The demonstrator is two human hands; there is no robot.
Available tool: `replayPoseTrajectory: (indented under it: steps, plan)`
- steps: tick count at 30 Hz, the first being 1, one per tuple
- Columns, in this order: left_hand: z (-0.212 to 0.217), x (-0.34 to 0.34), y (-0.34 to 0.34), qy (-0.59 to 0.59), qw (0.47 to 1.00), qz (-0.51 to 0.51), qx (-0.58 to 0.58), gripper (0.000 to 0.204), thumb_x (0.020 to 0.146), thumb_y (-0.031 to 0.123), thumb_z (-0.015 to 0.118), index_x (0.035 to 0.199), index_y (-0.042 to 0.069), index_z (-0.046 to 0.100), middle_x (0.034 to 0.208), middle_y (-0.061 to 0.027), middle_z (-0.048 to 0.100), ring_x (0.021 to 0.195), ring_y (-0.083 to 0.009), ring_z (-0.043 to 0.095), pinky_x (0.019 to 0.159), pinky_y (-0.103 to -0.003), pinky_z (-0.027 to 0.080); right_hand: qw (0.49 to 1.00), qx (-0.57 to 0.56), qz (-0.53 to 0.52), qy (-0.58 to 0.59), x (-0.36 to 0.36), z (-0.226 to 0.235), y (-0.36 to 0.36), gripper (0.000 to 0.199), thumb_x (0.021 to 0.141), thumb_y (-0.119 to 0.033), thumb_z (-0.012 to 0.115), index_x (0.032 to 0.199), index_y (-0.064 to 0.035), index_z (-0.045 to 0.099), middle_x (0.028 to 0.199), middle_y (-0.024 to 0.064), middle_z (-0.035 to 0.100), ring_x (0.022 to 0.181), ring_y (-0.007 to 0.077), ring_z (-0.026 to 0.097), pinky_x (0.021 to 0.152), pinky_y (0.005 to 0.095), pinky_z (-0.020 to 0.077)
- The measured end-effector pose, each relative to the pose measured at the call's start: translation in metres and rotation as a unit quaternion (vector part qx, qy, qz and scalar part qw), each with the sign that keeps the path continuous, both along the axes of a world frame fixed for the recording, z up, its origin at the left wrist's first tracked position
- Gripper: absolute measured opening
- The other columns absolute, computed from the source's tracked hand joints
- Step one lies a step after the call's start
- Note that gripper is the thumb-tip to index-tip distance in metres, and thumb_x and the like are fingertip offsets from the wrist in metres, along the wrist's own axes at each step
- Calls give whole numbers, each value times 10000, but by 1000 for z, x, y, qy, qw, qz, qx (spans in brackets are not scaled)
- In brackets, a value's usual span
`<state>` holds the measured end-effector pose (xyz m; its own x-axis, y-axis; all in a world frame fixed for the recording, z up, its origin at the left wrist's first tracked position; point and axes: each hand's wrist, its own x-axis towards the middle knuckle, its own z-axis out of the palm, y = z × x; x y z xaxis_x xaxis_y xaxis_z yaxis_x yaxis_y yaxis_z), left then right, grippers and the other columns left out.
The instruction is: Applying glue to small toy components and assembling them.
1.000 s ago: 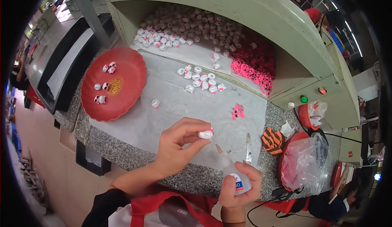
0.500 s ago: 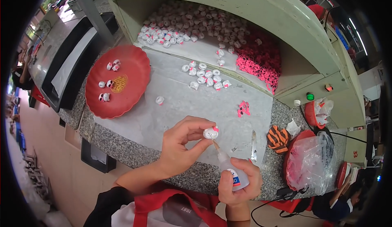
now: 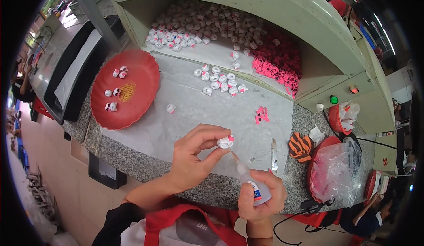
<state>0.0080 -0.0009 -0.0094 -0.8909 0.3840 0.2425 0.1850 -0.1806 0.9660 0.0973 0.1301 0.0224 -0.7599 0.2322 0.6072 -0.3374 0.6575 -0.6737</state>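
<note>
**Likely dispensing step**

Left hand (image 3: 190, 160) pinches small white-and-pink piece (image 3: 225, 142) between thumb and fingers, above the paper sheet (image 3: 198, 113). Right hand (image 3: 260, 213) grasps squeeze bottle (image 3: 255, 188), narrow tip (image 3: 234, 156) at the piece's lower edge; contact unclear. Next move probably calls for steady aim, light squeeze.

Left, a scalloped red plate (image 3: 143, 76); behind, in the pale-green cabinet (image 3: 304, 27), round white pieces (image 3: 176, 39) left of flat pink pieces (image 3: 277, 67); before them, a translucent plastic bottle (image 3: 262, 189).
</note>
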Motion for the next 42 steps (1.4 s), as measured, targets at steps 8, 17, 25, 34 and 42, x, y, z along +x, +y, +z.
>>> replayPoseTrajectory:
  steps: [8, 17, 25, 34, 42]
  plan:
    - [-1, -1, 0, -42, 998, -31, 29, 319, 733, -139, 539, 1040, -63, 492, 1070, -161, 508, 1000, -214, 534, 838, -297, 474, 999, 1, 32, 7, -2, 2, 0, 268, 624, -34, 617, 873, 36, 550, 736, 106, 611, 496, 197, 566, 451, 262, 453]
    - [7, -7, 1, -204, 968, -97, 112, 299, 774, -104, 535, 1061, -61, 464, 1085, -167, 541, 984, -188, 550, 847, -284, 463, 1000, -6, -13, 13, 1, 0, 3, 252, 633, -88, 611, 855, 22, 564, 738, 103, 601, 538, 190, 564, 500, 257, 450]
    - [7, -6, 0, -213, 967, -88, 106, 328, 726, -131, 552, 1037, -67, 469, 1063, -172, 546, 996, -255, 557, 808, -331, 487, 1000, 14, 6, 19, -2, 1, 5, 276, 617, -38, 628, 876, 28, 558, 721, 96, 607, 486, 197, 562, 447, 258, 447]
    - [8, -7, 0, -207, 969, -76, 107, 337, 722, -136, 550, 1042, -66, 471, 1063, -175, 547, 1001, -258, 554, 827, -334, 478, 1000, 17, 1, -5, 1, 6, 7, 244, 626, -47, 628, 848, 29, 561, 720, 100, 618, 517, 203, 590, 468, 260, 470]
    - [8, -5, -1, -216, 966, -90, 110, 335, 733, -128, 545, 1054, -63, 475, 1071, -172, 548, 1005, -249, 552, 838, -325, 466, 1000, -9, -5, -8, -1, 4, 2, 240, 642, -65, 632, 849, 36, 564, 708, 108, 621, 532, 199, 603, 490, 259, 481]
